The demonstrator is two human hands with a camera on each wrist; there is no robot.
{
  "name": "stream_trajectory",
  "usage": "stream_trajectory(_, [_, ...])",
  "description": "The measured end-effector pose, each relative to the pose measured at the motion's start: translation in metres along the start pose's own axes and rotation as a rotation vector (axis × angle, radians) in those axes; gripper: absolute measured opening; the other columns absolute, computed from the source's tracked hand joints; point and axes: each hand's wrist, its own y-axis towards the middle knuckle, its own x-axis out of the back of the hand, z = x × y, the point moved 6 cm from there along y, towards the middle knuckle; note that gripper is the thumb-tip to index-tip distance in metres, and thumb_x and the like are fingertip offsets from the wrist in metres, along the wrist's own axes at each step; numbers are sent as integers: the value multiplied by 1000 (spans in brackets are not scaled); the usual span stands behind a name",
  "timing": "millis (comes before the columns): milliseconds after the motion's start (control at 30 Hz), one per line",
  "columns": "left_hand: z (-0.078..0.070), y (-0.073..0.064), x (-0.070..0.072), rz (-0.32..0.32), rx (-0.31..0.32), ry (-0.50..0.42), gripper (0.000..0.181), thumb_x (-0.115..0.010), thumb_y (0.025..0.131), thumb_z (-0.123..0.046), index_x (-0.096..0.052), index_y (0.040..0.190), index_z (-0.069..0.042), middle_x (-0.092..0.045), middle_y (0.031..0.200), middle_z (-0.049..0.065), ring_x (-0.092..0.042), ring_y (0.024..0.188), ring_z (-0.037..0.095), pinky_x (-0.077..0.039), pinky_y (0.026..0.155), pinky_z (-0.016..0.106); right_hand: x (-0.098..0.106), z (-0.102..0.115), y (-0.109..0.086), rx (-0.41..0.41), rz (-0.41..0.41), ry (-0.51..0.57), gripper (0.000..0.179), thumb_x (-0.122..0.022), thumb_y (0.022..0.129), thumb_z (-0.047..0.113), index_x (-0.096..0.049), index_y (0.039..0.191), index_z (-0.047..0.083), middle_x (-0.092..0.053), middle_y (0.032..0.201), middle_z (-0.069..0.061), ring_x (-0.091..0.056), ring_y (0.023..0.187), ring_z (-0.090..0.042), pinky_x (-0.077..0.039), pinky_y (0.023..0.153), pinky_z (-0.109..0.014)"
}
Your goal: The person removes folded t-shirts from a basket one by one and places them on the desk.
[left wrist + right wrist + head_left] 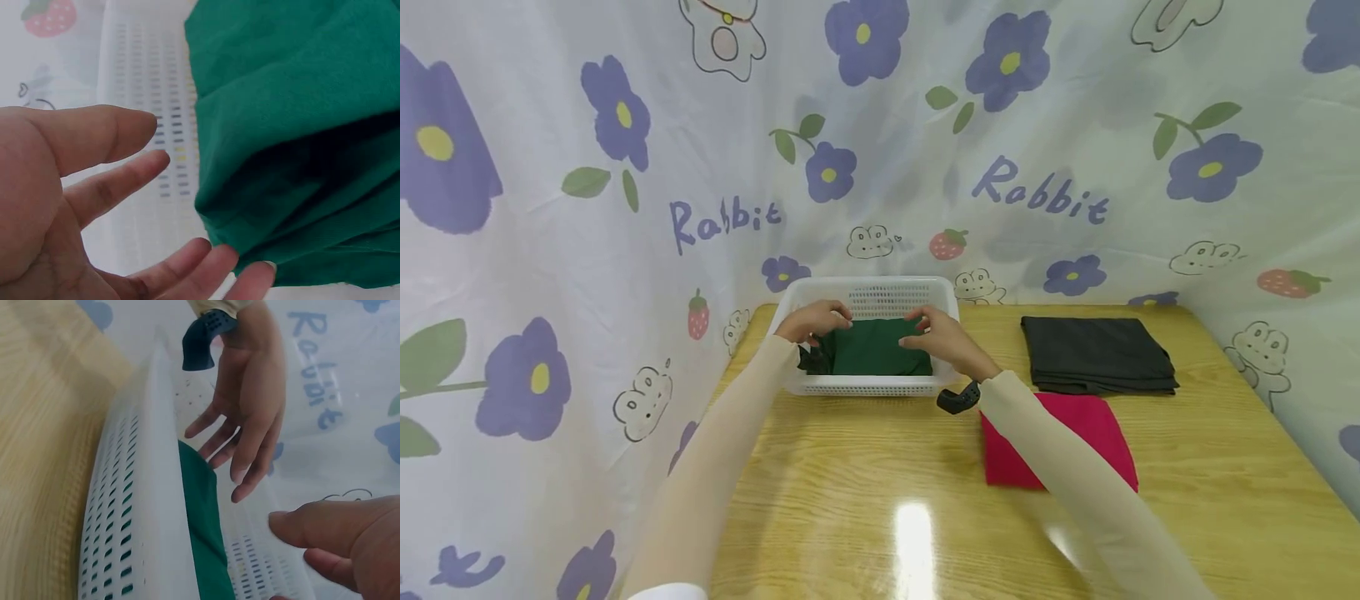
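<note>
Left grip (815, 322) and right grip (947, 337), both mine, are released, their fingers loosely bent over the green cloth (880, 350). It lies folded inside the white basket (872, 381). At its near-left edge my left fingertips (250, 281) meet the folds; I cannot tell whether they press. The basket stands at the back of the worktop (820, 483). To its right a red cloth (1011, 462) lies partly behind my right sleeve (1060, 450), with a folded black cloth (1097, 350) just beyond. A flowered curtain (910, 150) hangs behind.
</note>
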Motion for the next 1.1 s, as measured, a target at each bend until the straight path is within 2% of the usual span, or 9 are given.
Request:
stream_trajectory(67, [3, 1, 0, 7, 22, 29, 42, -55, 108, -26, -51, 147, -12, -43, 92, 6, -24, 63, 16, -49, 74, 47, -6, 0, 6, -27, 15, -11, 49, -76, 96, 24, -54, 138, 13, -50, 141, -23, -52, 121, -35, -48, 98, -51])
stream_trajectory(133, [4, 1, -1, 13, 33, 62, 44, -55, 108, -27, -49, 149, -12, -49, 115, 13, -30, 67, 17, -50, 70, 45, -10, -1, 10, -47, 26, -17, 51, -76, 95, 23, -53, 139, 11, -49, 141, -25, -51, 120, -35, -47, 97, -51])
stream_trajectory(200, [4, 2, -3, 21, 31, 84, 47, -55, 107, -26, -47, 151, -9, -45, 140, 19, -34, 72, 20, -47, 67, 38, -13, -3, 14, -63, 27, -16, 52, -77, 95, 21, -53, 139, 9, -48, 142, -25, -50, 119, -35, -47, 96, -51])
stream_trajectory(300, [5, 1, -5, 27, 25, 113, 51, -55, 107, -24, -43, 153, -6, -34, 157, 22, -44, 87, 25, -42, 65, 34, -15, -6, 19, -74, 13, -16, 54, -77, 94, 18, -52, 140, 6, -48, 146, -22, -50, 122, -35, -46, 100, -51])
stream_trajectory(433, [12, 1, -8, 65, 52, 135, 54, -54, 107, -26, -39, 156, -6, -28, 161, 23, -50, 105, 32, -49, 73, 38, -18, -13, 26, -84, -4, -62, 58, -78, 93, 18, -50, 141, 2, -48, 150, -21, -50, 129, -36, -45, 104, -52])
stream_trajectory(500, [15, 2, -9, 86, 68, 138, 56, -55, 107, -28, -37, 156, -7, -26, 162, 23, -52, 107, 34, -53, 78, 43, -20, -16, 29, -94, -8, -82, 59, -79, 93, 20, -51, 142, 2, -49, 149, -22, -51, 129, -36, -45, 105, -52])
stream_trajectory(667, [17, 5, -10, 111, 73, 123, 62, -61, 104, -30, -36, 156, -8, -28, 161, 23, -53, 93, 31, -52, 80, 45, -24, -21, 34, -123, -10, -98, 58, -79, 92, 20, -52, 140, 2, -53, 142, -21, -54, 125, -37, -45, 104, -53])
stream_trajectory(867, [21, 9, -10, 124, 67, 126, 70, -69, 100, -30, -35, 157, -10, -32, 158, 23, -46, 67, 21, -49, 68, 37, -30, -28, 35, -180, 31, -70, 56, -78, 93, 18, -52, 139, 0, -56, 137, -20, -54, 125, -38, -45, 105, -53])
stream_trajectory(1100, [33, 12, -7, 139, 65, 39, 72, -73, 98, -30, -36, 157, -14, -42, 147, 20, -41, 56, 15, -42, 53, 27, -33, -31, 37, -215, 35, -94, 53, -75, 95, 22, -52, 138, 2, -54, 141, -19, -51, 131, -39, -43, 107, -53])
